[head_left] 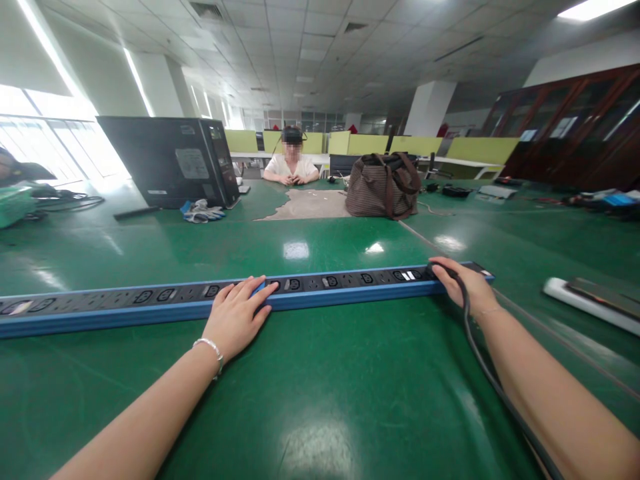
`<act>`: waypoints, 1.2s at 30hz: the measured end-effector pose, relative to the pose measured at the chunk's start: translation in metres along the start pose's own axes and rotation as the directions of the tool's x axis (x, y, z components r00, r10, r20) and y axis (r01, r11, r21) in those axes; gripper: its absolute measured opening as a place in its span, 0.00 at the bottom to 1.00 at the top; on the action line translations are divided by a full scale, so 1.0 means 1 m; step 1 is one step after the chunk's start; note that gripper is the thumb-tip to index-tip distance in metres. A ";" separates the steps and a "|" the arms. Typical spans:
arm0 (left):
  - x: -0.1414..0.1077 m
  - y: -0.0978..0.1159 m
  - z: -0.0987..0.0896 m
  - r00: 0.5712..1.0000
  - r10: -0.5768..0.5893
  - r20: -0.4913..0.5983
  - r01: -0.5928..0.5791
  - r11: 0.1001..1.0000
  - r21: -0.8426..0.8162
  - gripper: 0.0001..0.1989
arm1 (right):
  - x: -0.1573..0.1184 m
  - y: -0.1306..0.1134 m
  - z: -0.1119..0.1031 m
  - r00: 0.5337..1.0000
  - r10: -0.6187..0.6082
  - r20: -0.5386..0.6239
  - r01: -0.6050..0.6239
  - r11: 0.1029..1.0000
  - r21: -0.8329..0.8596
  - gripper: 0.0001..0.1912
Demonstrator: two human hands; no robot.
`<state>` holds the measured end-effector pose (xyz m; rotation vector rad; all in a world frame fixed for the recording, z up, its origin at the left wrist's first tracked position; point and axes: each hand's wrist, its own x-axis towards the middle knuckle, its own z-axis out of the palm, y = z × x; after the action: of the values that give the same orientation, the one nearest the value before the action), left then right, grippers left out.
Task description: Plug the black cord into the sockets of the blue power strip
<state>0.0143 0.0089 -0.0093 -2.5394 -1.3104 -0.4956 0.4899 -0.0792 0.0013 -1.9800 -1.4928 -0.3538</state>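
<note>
"Two hands on the strip?"

"Yes, as my feed shows it. The left hand lies across the blue power strip, fingers loosely apart, clamped on nothing. The right hand has its grip closed on a black plug near the strip's right end; the cable runs toward the bench's near side."

"Strip's place, and step?"

"It crosses the bench, left end out of my view. I'd judge the plug is being worked at a socket; in or out, I can't tell. The next move calls for a steady left hand and a straight plug."

"Any writing?"

"The strip's white labels are too small for me. Farther off, I find no brand on the brown bag; the computer tower's pale sticker is illegible. A person sits at the far edge."
</note>
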 end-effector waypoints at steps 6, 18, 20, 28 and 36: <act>0.000 0.000 0.000 1.000 0.000 -0.004 0.000 1.000 -0.004 0.21 | -0.011 -0.005 0.006 0.997 0.060 -0.041 -0.062 0.997 -0.045 0.23; 0.000 0.000 -0.001 1.000 -0.003 0.003 0.003 1.000 0.010 0.21 | -0.010 -0.012 0.009 0.992 0.122 -0.040 -0.124 0.991 -0.050 0.21; 0.000 0.000 0.000 1.000 0.001 0.004 -0.001 1.000 0.009 0.22 | -0.012 -0.013 0.010 0.992 0.112 -0.060 -0.114 0.993 -0.035 0.21; 0.000 0.000 0.000 1.000 0.002 0.003 -0.002 1.000 0.008 0.22 | -0.016 -0.015 0.009 0.990 0.130 -0.060 -0.133 0.989 -0.059 0.22; 0.000 0.000 -0.002 1.000 -0.005 0.010 0.005 1.000 0.005 0.21 | -0.011 -0.021 0.011 0.965 0.243 -0.097 -0.245 0.970 0.000 0.20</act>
<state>0.0144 0.0083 -0.0074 -2.5385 -1.3201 -0.4809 0.4654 -0.0773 -0.0069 -2.0965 -1.1730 -0.3473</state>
